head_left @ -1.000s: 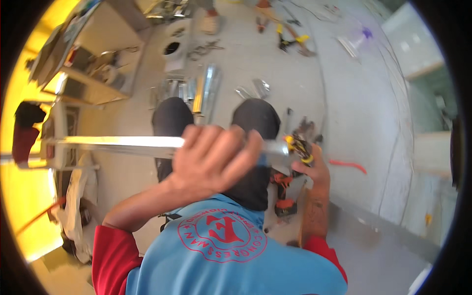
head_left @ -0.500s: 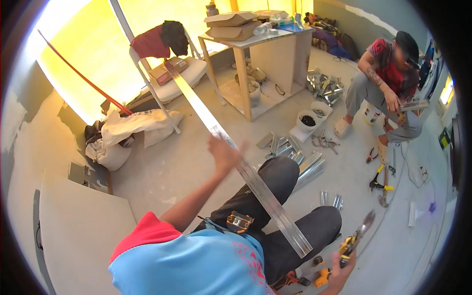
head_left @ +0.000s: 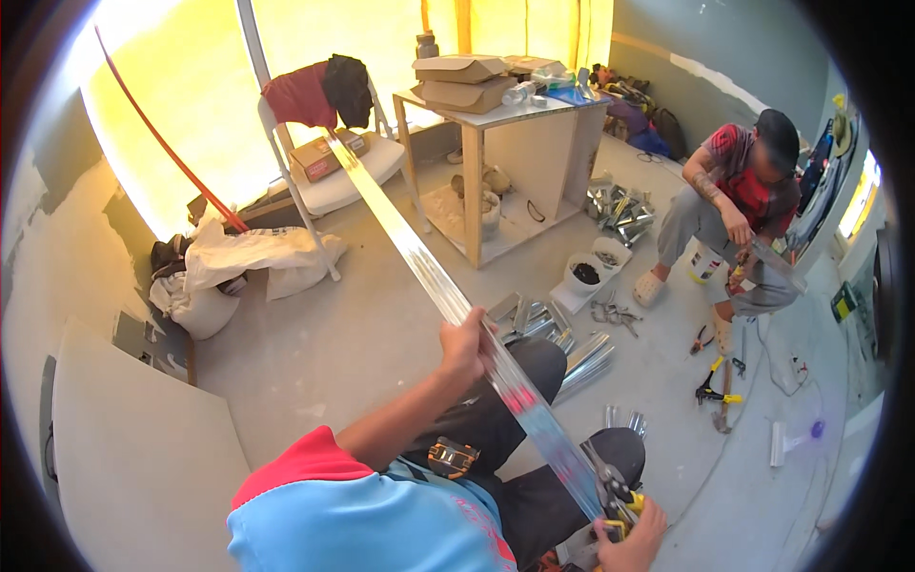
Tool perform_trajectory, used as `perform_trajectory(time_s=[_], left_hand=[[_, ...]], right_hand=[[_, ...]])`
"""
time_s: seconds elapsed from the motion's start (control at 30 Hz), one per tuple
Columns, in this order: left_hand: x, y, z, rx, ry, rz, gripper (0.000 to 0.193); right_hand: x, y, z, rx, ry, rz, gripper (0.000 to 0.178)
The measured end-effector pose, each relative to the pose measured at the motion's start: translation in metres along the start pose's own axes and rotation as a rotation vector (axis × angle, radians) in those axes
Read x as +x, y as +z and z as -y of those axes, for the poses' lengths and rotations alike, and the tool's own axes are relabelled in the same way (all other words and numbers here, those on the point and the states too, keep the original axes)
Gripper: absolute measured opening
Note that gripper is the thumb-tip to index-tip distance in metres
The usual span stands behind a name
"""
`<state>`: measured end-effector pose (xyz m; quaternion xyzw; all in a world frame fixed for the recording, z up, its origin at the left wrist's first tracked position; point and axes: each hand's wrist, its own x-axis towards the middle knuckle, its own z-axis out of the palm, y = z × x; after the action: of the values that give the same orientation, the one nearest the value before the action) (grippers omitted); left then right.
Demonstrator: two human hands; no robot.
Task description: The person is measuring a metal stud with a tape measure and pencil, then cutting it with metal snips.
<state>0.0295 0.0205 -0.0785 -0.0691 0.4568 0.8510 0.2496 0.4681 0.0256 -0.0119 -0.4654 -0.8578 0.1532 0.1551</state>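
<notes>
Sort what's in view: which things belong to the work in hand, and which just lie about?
In use:
- metal strip, in the left hand
- snips, in the right hand

Lying about:
- pliers
- yellow-and-black tool
- white sack
- cardboard boxes

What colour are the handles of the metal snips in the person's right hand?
The snips' handles are yellow and black; the head view shows this best.
</notes>
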Motion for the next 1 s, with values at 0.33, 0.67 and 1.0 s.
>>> perform_trajectory(time_s=[0.33, 0.67, 1.0], left_hand=[[-0.156, -0.016, 0.001, 0.047, -0.476, 0.333, 0.034], [-0.185, -0.027, -0.038, 0.179, -0.764, 0.637, 0.042], [-0.183, 0.019, -0.035, -0.049, -0.51, 0.988, 0.037]], right_hand=[[-0.108, -0.015, -0.172, 0.611, 0.472, 0.177, 0.083], [-0.125, -0.035, -0.15, 0.823, 0.565, 0.296, 0.055], [-0.114, 0.045, -0.184, 0.662, 0.532, 0.201, 0.054]])
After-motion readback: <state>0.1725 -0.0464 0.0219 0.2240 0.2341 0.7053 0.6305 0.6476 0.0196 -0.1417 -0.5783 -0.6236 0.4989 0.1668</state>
